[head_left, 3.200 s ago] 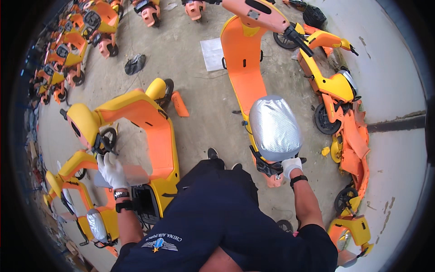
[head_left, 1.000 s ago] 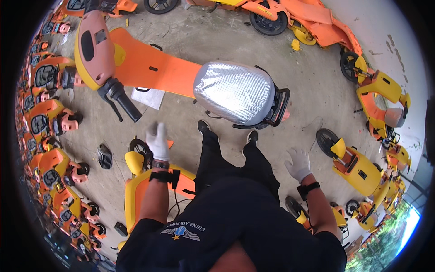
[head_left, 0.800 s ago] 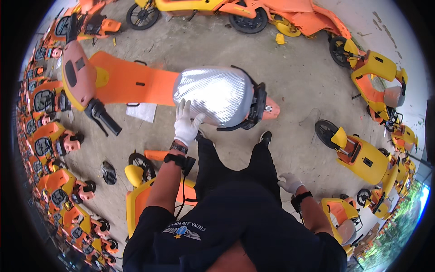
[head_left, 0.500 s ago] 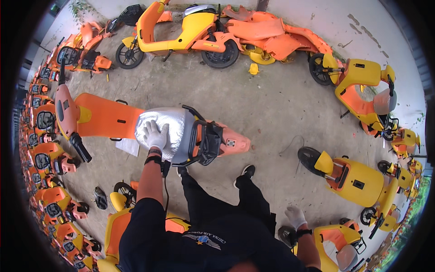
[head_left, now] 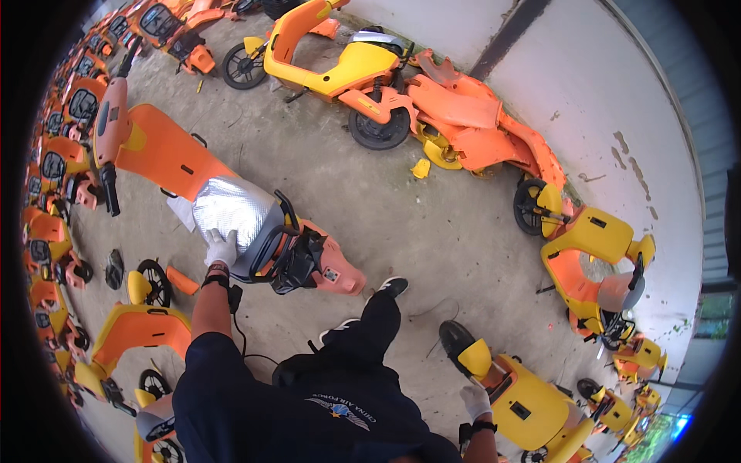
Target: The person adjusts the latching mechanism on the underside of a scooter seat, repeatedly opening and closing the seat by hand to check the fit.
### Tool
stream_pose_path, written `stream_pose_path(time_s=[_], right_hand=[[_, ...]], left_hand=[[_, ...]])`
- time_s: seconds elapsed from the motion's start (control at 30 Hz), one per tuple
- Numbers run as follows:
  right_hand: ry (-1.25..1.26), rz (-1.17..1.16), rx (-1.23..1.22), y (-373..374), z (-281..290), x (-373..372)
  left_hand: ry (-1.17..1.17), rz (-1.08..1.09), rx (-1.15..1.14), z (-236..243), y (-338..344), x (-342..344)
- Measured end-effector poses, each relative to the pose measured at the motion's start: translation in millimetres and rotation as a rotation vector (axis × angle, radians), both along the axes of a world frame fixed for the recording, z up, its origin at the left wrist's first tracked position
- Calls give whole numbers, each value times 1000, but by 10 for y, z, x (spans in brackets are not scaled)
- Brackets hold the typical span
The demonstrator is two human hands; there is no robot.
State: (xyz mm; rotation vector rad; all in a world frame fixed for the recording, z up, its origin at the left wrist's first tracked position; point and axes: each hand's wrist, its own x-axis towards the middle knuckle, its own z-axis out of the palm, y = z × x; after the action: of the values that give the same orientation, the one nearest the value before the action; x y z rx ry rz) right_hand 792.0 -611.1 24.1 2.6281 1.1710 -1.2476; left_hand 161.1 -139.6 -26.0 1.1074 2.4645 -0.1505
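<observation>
My gloved left hand (head_left: 221, 251) lies open on the silver quilted seat cover (head_left: 231, 204) of an orange-and-yellow scooter (head_left: 166, 147). The scooter's rear has a black rack and a pink plastic end piece (head_left: 340, 270). Its handlebar points to the upper left. My gloved right hand (head_left: 475, 400) hangs empty at the lower right, fingers loosely bent, beside a yellow scooter body (head_left: 521, 413).
Rows of scooters (head_left: 69, 166) line the left. Along the white wall (head_left: 641, 131) stand a yellow scooter (head_left: 343, 65), a heap of orange panels (head_left: 471, 123) and another scooter (head_left: 587, 231). A partly orange scooter (head_left: 131, 332) is at lower left. Concrete floor (head_left: 432, 231) lies between.
The view and my body have swung toward the scooter's rear and the wall. My left hand left the other scooter and came onto the silver seat; my right hand let go and dropped to my side.
</observation>
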Motion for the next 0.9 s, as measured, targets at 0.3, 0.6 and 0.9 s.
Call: stream_pose_path(time_s=[0.3,0.6,0.9], right_hand=[[172,-29,90,2834,455,920],[353,-224,-173,3640,90,1698],[327,4,-339,5580,-717,2610]], left_hand=[[-89,44,-193,119,20,44],[190,162,117,603,43,878],[84,-191,515,472,538,2132]])
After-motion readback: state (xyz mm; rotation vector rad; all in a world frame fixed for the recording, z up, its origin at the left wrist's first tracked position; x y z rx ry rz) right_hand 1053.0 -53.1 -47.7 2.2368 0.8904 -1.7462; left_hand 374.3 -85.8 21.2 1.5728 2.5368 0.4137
